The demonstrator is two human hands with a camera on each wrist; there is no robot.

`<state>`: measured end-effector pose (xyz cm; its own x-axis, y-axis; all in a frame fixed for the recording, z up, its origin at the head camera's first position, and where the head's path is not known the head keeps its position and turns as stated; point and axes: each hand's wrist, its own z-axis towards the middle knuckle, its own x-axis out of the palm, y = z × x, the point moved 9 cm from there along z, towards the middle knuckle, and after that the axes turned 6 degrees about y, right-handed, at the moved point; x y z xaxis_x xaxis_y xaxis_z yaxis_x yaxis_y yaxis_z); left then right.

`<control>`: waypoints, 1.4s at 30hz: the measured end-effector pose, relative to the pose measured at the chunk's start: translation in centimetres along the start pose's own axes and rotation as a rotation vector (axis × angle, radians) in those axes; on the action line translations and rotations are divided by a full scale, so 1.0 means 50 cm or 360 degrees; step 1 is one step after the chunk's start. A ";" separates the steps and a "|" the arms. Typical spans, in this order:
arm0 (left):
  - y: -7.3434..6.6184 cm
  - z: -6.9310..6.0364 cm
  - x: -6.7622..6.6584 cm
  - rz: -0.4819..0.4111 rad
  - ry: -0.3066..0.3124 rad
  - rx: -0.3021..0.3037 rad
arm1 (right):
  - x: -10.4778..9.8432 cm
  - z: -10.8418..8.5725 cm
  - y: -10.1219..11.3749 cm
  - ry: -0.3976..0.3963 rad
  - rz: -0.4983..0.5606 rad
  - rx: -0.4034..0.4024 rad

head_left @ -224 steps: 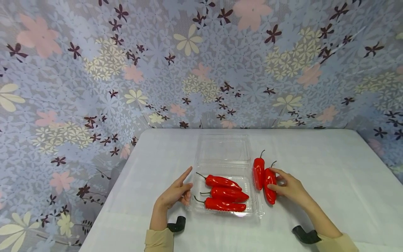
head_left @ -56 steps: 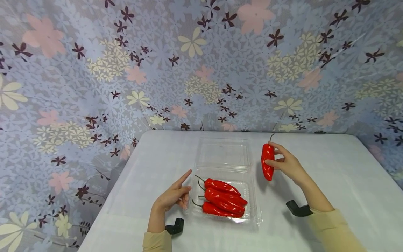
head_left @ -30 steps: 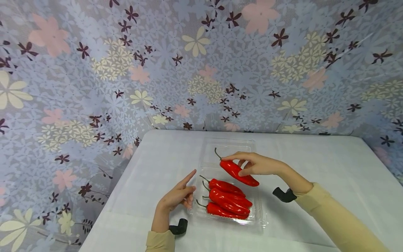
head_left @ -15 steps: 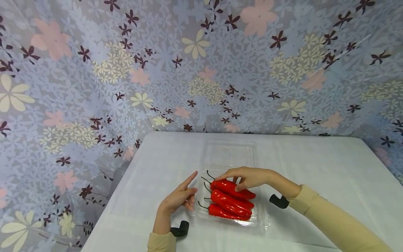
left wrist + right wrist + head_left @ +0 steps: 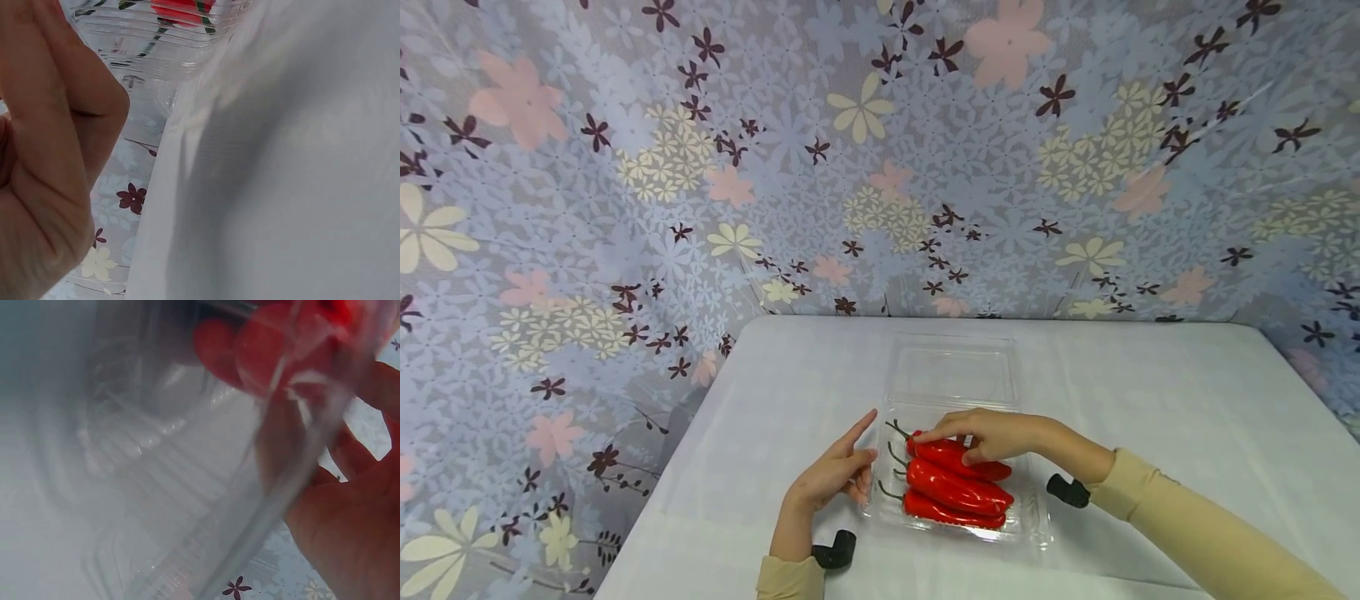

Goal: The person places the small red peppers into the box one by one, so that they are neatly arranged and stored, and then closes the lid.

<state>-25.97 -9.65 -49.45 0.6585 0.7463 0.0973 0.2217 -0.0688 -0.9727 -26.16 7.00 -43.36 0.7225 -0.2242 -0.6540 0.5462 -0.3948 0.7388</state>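
Observation:
Several glossy red chili peppers with green stems lie in a hinged clear plastic container (image 5: 1030,500). My right hand (image 5: 992,435) reaches in from the right. Its thumb and fingers hold the rearmost chili pepper (image 5: 1000,472), which lies among the others and is partly covered by the hand. In front of it lie another chili pepper (image 5: 958,489) and the nearest chili pepper (image 5: 951,510). My left hand (image 5: 831,477) is at the container's left rim, index finger pointing forward, thumb at the rim and other fingers curled against the side. In the right wrist view the container wall blurs the fingertips.
The container's lid (image 5: 955,373) lies folded back behind it on the white table (image 5: 1165,433). A floral curtain (image 5: 880,167) hangs along the table's far edge. Black angled pieces (image 5: 835,550) sit at both wrists.
Two chili peppers formerly on the table at right are now in the container. My right hand carried the last one left and lowered it in. The left hand stayed at the rim.

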 end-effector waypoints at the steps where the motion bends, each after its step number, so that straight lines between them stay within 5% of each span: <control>1: 0.000 0.000 0.001 0.0004 -0.0004 0.0001 | 0.000 -0.002 0.001 -0.0006 -0.0013 -0.0009; 8: 0.000 -0.007 -0.006 0.0096 -0.0008 -0.0052 | -0.036 -0.040 -0.006 -0.0123 0.0028 0.0008; 14: -0.038 -0.005 -0.070 0.0300 -0.0065 -0.0080 | -0.130 -0.144 -0.035 -0.0630 0.0114 0.0082; 20: -0.098 0.043 -0.125 0.0377 -0.0031 -0.0079 | -0.125 -0.246 -0.125 -0.0935 0.0710 0.0345; 28: -0.049 0.090 -0.120 0.0215 0.0141 -0.0247 | -0.028 -0.244 -0.191 -0.0870 0.1277 0.0399; 35: -0.017 0.109 -0.084 0.0116 0.0246 -0.0195 | -0.008 -0.228 -0.198 -0.0793 0.1407 0.0353; 42: -0.019 0.112 -0.075 0.0086 0.0206 -0.0127 | -0.015 -0.230 -0.197 -0.0812 0.1479 0.0321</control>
<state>-32.70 -8.67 -50.10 0.7571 0.6488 0.0769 0.2367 -0.1627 -0.9579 -27.21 21.31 -48.29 0.5311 -0.8382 0.1238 -0.2387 -0.0078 0.9711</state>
